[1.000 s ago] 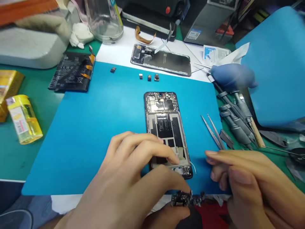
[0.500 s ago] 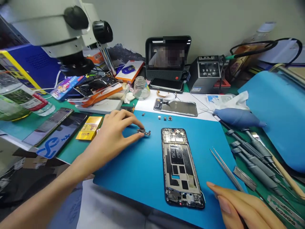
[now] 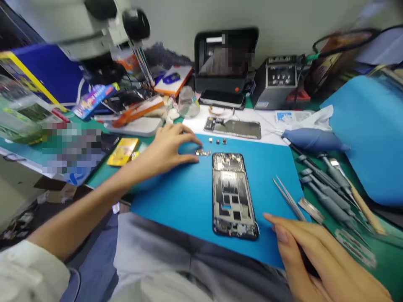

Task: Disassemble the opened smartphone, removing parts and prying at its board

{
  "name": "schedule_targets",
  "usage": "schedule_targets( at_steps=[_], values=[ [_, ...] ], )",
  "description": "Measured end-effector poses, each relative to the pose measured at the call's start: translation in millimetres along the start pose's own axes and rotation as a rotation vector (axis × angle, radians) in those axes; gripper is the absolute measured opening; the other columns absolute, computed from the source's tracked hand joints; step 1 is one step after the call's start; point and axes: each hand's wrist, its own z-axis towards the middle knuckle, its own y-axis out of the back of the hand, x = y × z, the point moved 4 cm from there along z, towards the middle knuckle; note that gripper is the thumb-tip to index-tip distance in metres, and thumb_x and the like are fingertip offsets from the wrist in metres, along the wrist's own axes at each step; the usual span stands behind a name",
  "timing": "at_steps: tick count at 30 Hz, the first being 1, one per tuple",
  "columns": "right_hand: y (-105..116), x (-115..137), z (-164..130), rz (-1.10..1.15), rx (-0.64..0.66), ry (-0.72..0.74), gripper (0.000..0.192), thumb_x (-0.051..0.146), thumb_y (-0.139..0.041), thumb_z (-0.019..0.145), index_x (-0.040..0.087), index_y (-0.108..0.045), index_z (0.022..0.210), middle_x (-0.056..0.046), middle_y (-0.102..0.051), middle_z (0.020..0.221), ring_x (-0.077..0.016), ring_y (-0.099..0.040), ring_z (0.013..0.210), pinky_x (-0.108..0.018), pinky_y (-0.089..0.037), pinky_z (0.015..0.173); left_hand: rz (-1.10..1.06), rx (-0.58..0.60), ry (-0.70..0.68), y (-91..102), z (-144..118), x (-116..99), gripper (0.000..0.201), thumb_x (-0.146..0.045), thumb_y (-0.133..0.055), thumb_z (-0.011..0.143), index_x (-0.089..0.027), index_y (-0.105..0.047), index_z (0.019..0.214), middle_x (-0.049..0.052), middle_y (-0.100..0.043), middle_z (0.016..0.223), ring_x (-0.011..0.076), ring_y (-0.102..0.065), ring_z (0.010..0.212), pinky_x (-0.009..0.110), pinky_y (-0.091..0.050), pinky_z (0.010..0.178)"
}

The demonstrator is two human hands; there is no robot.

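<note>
An opened phone frame (image 3: 233, 193) with bare boards lies lengthwise on a blue mat (image 3: 176, 197). My left hand (image 3: 170, 147) reaches across the mat's far left corner. Its thumb and fingertips sit right beside a small circuit board (image 3: 203, 153) lying on the mat left of the phone's top end; the blur hides whether they touch it. My right hand (image 3: 315, 260) rests at the mat's near right corner, fingers stretched toward the phone's bottom end, nothing visibly in it. Three tiny camera modules (image 3: 220, 141) lie beyond the phone.
Tweezers (image 3: 288, 197) and several screwdrivers (image 3: 327, 197) lie right of the mat, a blue air blower (image 3: 315, 140) behind them. A detached display panel (image 3: 234, 128), glass jar (image 3: 188, 102), soldering station (image 3: 278, 79), microscope (image 3: 94, 25) and yellow box (image 3: 122, 151) crowd the back and left.
My left hand carried the small circuit board from the phone's bottom end to the mat's far left and set it beside the phone's top. The camera view rose and shifted.
</note>
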Motion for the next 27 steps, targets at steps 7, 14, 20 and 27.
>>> schedule_targets(
  at_steps=[7, 14, 20, 27],
  values=[
    [-5.4, 11.5, 8.2, 0.047, 0.055, -0.022, 0.013, 0.008, -0.070, 0.119, 0.016, -0.079, 0.125, -0.002, -0.082, 0.115, -0.0089, -0.073, 0.101, -0.021, -0.053, 0.100, -0.196, -0.057, -0.196, 9.8, -73.6, -78.6, 0.025, -0.050, -0.069, 0.118, -0.028, -0.076, 0.129, -0.001, -0.078, 0.120, 0.0176, -0.068, 0.101, 0.035, -0.053, 0.091],
    [-3.4, 8.4, 2.7, 0.073, 0.023, -0.055, 0.015, 0.008, -0.072, 0.118, 0.018, -0.080, 0.125, 0.000, -0.081, 0.115, -0.0082, -0.074, 0.100, -0.022, -0.054, 0.098, -0.246, -0.042, -0.227, -10.0, -91.6, -98.4, 0.021, -0.042, -0.070, 0.118, -0.023, -0.076, 0.126, -0.003, -0.081, 0.111, 0.0174, -0.068, 0.092, 0.036, -0.052, 0.081],
    [-2.7, 9.8, 5.3, 0.065, 0.060, -0.043, 0.016, 0.006, -0.069, 0.119, 0.017, -0.078, 0.127, 0.001, -0.080, 0.117, -0.0063, -0.072, 0.101, -0.017, -0.056, 0.101, -0.242, -0.045, -0.259, -11.6, -87.6, -97.4, 0.027, -0.044, -0.072, 0.116, -0.021, -0.076, 0.130, -0.001, -0.082, 0.112, 0.0187, -0.068, 0.092, 0.039, -0.049, 0.078],
    [-7.1, 10.4, -1.2, 0.092, 0.069, -0.152, 0.019, 0.037, -0.079, 0.116, 0.028, -0.084, 0.131, -0.002, -0.082, 0.111, -0.0223, -0.081, 0.103, -0.031, -0.065, 0.087, -0.358, 0.031, -0.182, -16.6, -90.3, -93.2, 0.028, -0.047, -0.075, 0.114, -0.023, -0.073, 0.129, -0.002, -0.079, 0.118, 0.0181, -0.063, 0.100, 0.036, -0.050, 0.089]
  ],
)
